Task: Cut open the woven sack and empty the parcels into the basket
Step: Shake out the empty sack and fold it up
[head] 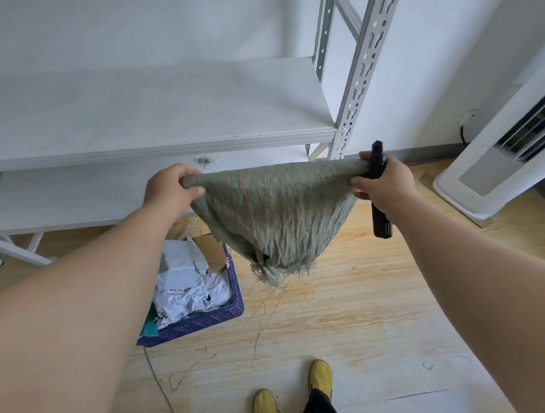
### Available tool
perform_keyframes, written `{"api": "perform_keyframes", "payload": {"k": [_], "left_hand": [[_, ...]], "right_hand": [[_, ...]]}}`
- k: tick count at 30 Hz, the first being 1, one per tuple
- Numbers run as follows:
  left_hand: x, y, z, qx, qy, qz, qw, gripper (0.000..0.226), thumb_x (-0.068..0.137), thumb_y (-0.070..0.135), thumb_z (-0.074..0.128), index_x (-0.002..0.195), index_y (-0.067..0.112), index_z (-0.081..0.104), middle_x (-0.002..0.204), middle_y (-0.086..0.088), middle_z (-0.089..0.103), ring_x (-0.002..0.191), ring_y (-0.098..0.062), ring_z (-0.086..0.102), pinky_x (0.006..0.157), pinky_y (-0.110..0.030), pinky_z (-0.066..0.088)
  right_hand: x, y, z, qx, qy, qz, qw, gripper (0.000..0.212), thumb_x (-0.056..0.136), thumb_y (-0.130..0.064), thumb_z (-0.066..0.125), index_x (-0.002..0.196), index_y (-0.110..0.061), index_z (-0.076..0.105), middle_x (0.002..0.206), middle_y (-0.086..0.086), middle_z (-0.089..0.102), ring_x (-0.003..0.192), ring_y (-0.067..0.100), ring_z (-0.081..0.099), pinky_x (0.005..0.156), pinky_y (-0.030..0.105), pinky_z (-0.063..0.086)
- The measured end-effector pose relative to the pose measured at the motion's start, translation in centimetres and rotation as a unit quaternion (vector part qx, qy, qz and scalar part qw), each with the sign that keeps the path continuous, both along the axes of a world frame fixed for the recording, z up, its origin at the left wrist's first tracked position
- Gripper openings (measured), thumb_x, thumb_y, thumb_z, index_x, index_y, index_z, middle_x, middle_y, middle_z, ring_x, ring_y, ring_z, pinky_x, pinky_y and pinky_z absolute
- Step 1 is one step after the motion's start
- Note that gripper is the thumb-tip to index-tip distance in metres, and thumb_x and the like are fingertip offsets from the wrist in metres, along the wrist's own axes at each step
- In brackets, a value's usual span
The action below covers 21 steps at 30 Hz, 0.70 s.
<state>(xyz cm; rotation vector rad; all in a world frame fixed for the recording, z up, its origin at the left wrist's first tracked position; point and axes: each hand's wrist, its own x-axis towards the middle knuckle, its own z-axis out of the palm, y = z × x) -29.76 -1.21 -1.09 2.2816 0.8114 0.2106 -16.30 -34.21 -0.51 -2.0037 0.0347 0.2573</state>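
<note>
A limp grey-green woven sack [277, 212] hangs upside down in the air, its frayed mouth [273, 270] pointing at the floor. My left hand [169, 187] grips its left corner. My right hand [383, 183] grips the right corner together with a black cutter [378, 192], whose handle sticks out below the fist. A dark blue basket [219, 318] stands on the floor down and to the left of the sack. White and grey parcels [189, 284] and a brown cardboard box [210, 247] lie in it. My left forearm hides the basket's left part.
A white metal shelving unit [162, 120] stands right behind the sack, its slotted upright [357, 85] near my right hand. A white standing air conditioner [498, 153] is at the right. Loose threads lie on the wooden floor [338, 318]. Yellow shoes [321, 377] show at the bottom.
</note>
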Motion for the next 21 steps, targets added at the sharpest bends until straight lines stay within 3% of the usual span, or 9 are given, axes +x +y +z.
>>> {"api": "perform_keyframes", "payload": {"k": [2, 4, 6, 8, 11, 14, 16, 18, 21], "left_hand": [[0.1, 0.0, 0.0, 0.059, 0.005, 0.028, 0.998, 0.028, 0.085, 0.023, 0.071, 0.112, 0.018, 0.068, 0.120, -0.012, 0.057, 0.106, -0.030, 0.056, 0.084, -0.029, 0.039], [0.3, -0.2, 0.1, 0.088, 0.024, 0.063, 0.994, 0.029, 0.089, 0.027, 0.067, 0.115, 0.015, 0.066, 0.128, -0.014, 0.046, 0.112, -0.033, 0.052, 0.087, -0.032, 0.038], [0.5, -0.4, 0.5, 0.112, 0.051, 0.104, 0.987, 0.029, 0.091, 0.022, 0.062, 0.119, 0.017, 0.062, 0.132, -0.012, 0.043, 0.116, -0.034, 0.049, 0.093, -0.037, 0.040], [0.6, -1.1, 0.7, 0.158, 0.055, 0.111, 0.980, 0.036, 0.087, 0.009, 0.057, 0.121, 0.021, 0.059, 0.134, -0.010, 0.044, 0.122, -0.032, 0.044, 0.100, -0.041, 0.039], [1.3, -4.4, 0.9, 0.122, -0.056, -0.040, 0.990, 0.051, 0.082, 0.014, 0.062, 0.131, 0.024, 0.050, 0.140, -0.003, 0.045, 0.131, -0.023, 0.039, 0.107, -0.038, 0.030], [2.3, -8.6, 0.5, 0.080, -0.028, -0.207, 0.975, 0.078, 0.074, 0.045, 0.077, 0.139, 0.027, 0.039, 0.139, 0.003, 0.049, 0.130, -0.020, 0.041, 0.110, -0.043, 0.031], [2.7, -10.1, -0.3, 0.113, -0.043, -0.201, 0.972, 0.052, 0.077, 0.040, 0.076, 0.122, 0.026, 0.052, 0.113, 0.003, 0.063, 0.110, -0.024, 0.055, 0.093, -0.041, 0.045], [3.0, -10.5, -0.4, 0.070, -0.089, -0.160, 0.981, 0.015, 0.084, 0.031, 0.068, 0.093, 0.025, 0.058, 0.083, 0.005, 0.062, 0.083, -0.023, 0.059, 0.064, -0.031, 0.043], [3.4, -10.1, 0.0, 0.031, -0.123, -0.126, 0.984, 0.012, 0.086, 0.028, 0.065, 0.085, 0.022, 0.056, 0.078, 0.003, 0.060, 0.073, -0.019, 0.056, 0.055, -0.027, 0.034]], "right_hand": [[0.0, 0.2, 0.0, -0.125, -0.050, 0.033, 0.990, 0.029, 0.077, -0.014, 0.076, 0.103, -0.019, 0.065, 0.101, 0.003, 0.064, 0.077, 0.016, 0.064, 0.071, 0.034, 0.057], [0.1, 0.5, 0.0, -0.211, -0.112, 0.015, 0.971, 0.025, 0.079, -0.026, 0.073, 0.100, -0.015, 0.066, 0.109, 0.004, 0.058, 0.081, 0.015, 0.053, 0.073, 0.028, 0.042], [0.0, 1.3, 0.3, -0.200, -0.143, 0.009, 0.969, 0.026, 0.081, -0.029, 0.071, 0.101, -0.013, 0.066, 0.113, 0.001, 0.054, 0.085, 0.013, 0.047, 0.075, 0.023, 0.034], [-0.3, 2.5, 0.9, -0.176, -0.149, 0.035, 0.972, 0.024, 0.081, -0.028, 0.071, 0.100, -0.015, 0.064, 0.098, -0.001, 0.059, 0.084, 0.016, 0.051, 0.071, 0.024, 0.034], [-1.2, 4.9, 2.1, -0.151, -0.162, 0.089, 0.971, 0.017, 0.079, -0.025, 0.072, 0.092, -0.023, 0.062, 0.084, -0.005, 0.060, 0.081, 0.017, 0.052, 0.068, 0.027, 0.035], [-2.2, 6.8, 2.9, -0.146, -0.176, 0.147, 0.962, 0.020, 0.076, -0.024, 0.075, 0.094, -0.026, 0.065, 0.085, -0.007, 0.062, 0.083, 0.016, 0.055, 0.071, 0.026, 0.039], [-2.7, 7.3, 3.4, -0.123, -0.183, 0.164, 0.961, 0.022, 0.074, -0.025, 0.076, 0.093, -0.028, 0.066, 0.084, -0.010, 0.064, 0.082, 0.014, 0.059, 0.070, 0.025, 0.042], [-3.0, 7.0, 3.6, -0.057, -0.175, 0.153, 0.971, 0.027, 0.071, -0.030, 0.079, 0.093, -0.032, 0.063, 0.082, -0.018, 0.063, 0.079, 0.002, 0.059, 0.068, 0.023, 0.044], [-3.2, 5.3, 2.7, -0.015, -0.111, 0.151, 0.982, 0.057, 0.062, -0.047, 0.085, 0.109, -0.035, 0.054, 0.088, -0.025, 0.055, 0.079, -0.010, 0.051, 0.063, 0.012, 0.037]]}}
